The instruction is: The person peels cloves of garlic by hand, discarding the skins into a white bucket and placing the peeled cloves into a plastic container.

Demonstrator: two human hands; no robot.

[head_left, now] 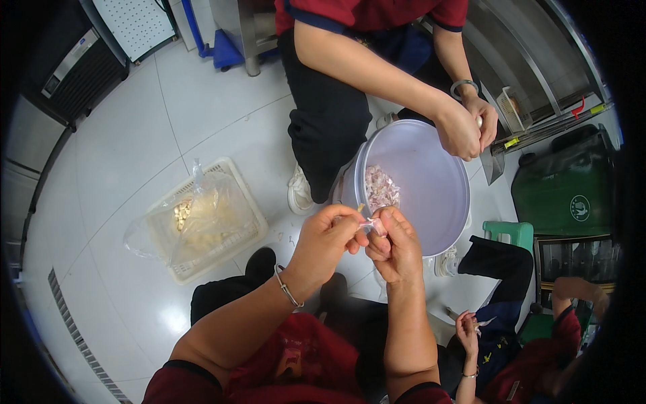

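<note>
Over the near edge of a pale lilac bucket [437, 195], my two hands meet at a pinkish-white piece of garlic [379, 227]. My right hand [397, 249] grips its body between thumb and fingers. At its thin, dry stem end, my left hand [326, 239] pinches with thumb and forefinger. Loose pink and white garlic skins [381, 187] lie inside the bucket. Across from me, a co-worker's hands [468, 128] hold a small whitish piece, mostly hidden by the fingers, above the far rim.
On the tiled floor to the left sits a cream plastic basket [250, 232], with a clear bag [215, 205] and pale peeled cloves [182, 214] in it. A green stool [518, 233] and green bin [562, 188] stand right. Another person's hand [465, 330] is at lower right.
</note>
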